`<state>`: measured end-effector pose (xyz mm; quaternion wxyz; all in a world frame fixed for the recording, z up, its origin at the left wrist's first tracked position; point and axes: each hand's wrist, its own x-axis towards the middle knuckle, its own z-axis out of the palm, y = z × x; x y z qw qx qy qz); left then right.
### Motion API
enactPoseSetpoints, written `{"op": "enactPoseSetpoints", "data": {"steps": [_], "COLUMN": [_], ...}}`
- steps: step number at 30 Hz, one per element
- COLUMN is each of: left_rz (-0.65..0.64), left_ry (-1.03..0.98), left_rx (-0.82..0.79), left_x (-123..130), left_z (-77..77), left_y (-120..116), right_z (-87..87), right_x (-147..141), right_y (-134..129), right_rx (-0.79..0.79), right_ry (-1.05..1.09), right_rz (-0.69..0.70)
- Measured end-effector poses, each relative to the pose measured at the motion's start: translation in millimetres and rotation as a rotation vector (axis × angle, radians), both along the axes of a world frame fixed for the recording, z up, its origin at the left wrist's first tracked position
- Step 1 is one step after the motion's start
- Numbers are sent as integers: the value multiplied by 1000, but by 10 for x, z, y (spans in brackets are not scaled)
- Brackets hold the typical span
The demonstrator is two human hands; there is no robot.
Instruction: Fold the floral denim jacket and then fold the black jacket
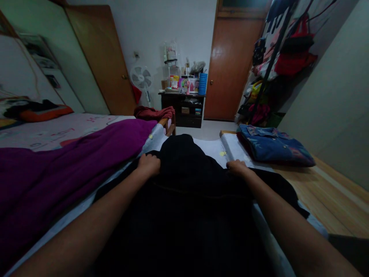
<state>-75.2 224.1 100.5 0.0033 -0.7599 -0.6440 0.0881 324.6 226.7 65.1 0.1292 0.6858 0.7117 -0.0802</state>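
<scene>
A black garment [184, 173] with what looks like a hood at its far end is spread over a light patterned sheet [211, 146]. My left hand [149, 165] is closed on the garment's left shoulder area, the fingers curled into the cloth. On the other side, my right hand [238, 167] grips the right shoulder area in the same way. The sleeves spread outward past both hands. Dark cloth fills the lower middle of the view, and its details are too dim to make out.
A purple blanket [115, 142] covers the bed at left. Folded denim clothing [273, 144] lies at right beside bare wooden boards [325, 188]. Beyond the bed are a fan [142, 78], a dark cabinet [170, 109], a closed door [227, 69] and a rack with bags [294, 50].
</scene>
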Motion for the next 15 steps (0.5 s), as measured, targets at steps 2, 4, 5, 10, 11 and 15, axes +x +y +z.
{"op": "enactPoseSetpoints", "data": {"steps": [2,4,5,10,11,15], "left_rz": [-56,-124,-158,-167,-155,-134], "left_ry": [81,150,162,134,132,118], "left_rx": [-69,-84,-91,-179,-191,-219], "left_x": [105,180,196,141,130,151], "left_z": [-116,-200,-225,-256,-260,-284], "left_y": [17,48,67,152,161,171], "right_z": [-19,5,42,468,577,878], "right_x": [-39,-40,-18,316,413,810], "right_y": [-3,-4,-4,-21,-36,-134], "right_rx": [-20,-26,-19,196,245,505], "right_ry": [0,20,31,183,213,150], "right_rz": [19,39,47,-1,-12,-234]}}
